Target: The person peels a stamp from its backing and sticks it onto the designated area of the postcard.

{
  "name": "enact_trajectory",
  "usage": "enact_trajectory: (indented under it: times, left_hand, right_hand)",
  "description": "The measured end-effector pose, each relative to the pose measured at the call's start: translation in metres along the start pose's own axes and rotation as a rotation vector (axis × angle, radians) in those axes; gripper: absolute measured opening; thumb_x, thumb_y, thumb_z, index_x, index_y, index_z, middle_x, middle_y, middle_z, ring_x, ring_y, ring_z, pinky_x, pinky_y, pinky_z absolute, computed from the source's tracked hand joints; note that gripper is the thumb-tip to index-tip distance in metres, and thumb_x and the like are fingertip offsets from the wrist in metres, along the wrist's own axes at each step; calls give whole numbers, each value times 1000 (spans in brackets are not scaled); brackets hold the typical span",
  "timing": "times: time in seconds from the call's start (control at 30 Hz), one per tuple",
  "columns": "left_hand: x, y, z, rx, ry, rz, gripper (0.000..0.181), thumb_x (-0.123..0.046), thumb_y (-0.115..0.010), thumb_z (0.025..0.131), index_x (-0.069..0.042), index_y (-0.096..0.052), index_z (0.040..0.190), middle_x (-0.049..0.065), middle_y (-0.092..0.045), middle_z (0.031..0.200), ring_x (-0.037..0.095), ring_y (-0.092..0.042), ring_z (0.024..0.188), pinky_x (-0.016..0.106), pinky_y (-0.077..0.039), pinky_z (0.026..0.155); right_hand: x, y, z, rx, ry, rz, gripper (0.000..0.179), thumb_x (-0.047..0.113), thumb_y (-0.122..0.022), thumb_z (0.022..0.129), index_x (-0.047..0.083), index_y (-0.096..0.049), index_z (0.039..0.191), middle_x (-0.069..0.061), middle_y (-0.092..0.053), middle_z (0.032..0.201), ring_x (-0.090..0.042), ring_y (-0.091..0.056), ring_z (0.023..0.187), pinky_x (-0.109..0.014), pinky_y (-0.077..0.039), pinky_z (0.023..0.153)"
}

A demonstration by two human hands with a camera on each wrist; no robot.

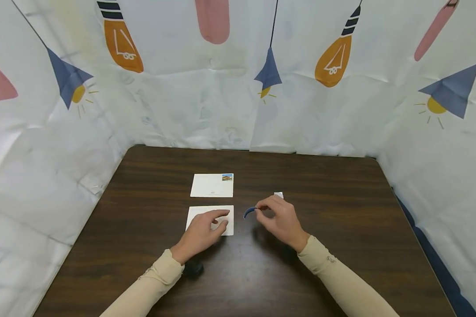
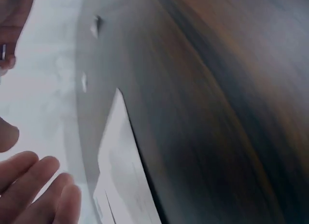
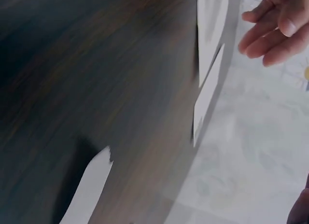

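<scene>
My right hand (image 1: pixel 279 220) pinches a small curved blue strip (image 1: pixel 250 211) between thumb and fingertips, above the table. My left hand (image 1: pixel 204 229) is held over the nearer white card or envelope (image 1: pixel 230 230), covering part of it. Its thumb and forefinger are apart with nothing between them. Behind lies a white envelope or postcard (image 1: pixel 210 187) with a colourful stamp (image 1: pixel 227 177) at its upper right corner. Just beyond my right hand a small white paper piece (image 1: pixel 279 194) shows; in the right wrist view a white strip (image 3: pixel 89 190) has a ragged end.
The dark wood-grain table (image 1: pixel 333 185) reaches back to a white printed cloth (image 1: pixel 190 101) that hangs behind and on both sides. A black object (image 1: pixel 193 268) shows beneath my left wrist. Blue fabric (image 1: pixel 432 251) shows past the table's right edge.
</scene>
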State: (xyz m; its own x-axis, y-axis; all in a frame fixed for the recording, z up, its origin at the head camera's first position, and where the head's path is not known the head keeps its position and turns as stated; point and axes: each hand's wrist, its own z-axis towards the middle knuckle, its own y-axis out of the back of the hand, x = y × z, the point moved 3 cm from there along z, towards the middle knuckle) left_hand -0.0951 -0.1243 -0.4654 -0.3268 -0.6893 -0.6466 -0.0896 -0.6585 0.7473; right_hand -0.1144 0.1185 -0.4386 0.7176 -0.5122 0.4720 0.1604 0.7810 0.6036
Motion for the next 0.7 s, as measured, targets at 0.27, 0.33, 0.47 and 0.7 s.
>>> enact_trajectory:
  times: [0.27, 0.33, 0.47, 0.7]
  left_hand:
    - [14, 18, -6, -63, -162, 321, 46, -25, -74, 95, -3, -67, 135, 17, -71, 135, 32, -68, 128, 51, -60, 97]
    - [19, 22, -8, -56, -164, 370, 52, -27, -76, 94, 0, -64, 136, 19, -69, 138, 34, -64, 133, 54, -58, 101]
    - [31, 27, -12, -18, -148, 441, 61, -31, -77, 93, 5, -60, 140, 22, -64, 143, 38, -59, 138, 54, -54, 107]
    - [50, 30, -20, 63, -97, 533, 71, -33, -77, 93, 9, -53, 145, 28, -55, 151, 43, -53, 143, 56, -51, 111]
  right_hand:
    - [-4, -16, 8, 98, -221, 90, 4, 13, -76, 92, 10, -75, 91, 0, -74, 84, -11, -68, 75, -27, -61, 70]
    - [-6, -22, 9, 125, -274, 94, 4, 14, -77, 92, 11, -75, 90, 1, -74, 82, -8, -66, 73, -23, -58, 69]
    - [-8, -33, 12, 161, -377, 127, 4, 13, -79, 90, 13, -76, 87, 2, -73, 78, -4, -62, 69, -20, -54, 66]
    - [-9, -49, 21, 208, -531, 199, 5, 13, -80, 87, 14, -76, 85, 1, -74, 75, -4, -62, 67, -19, -54, 64]
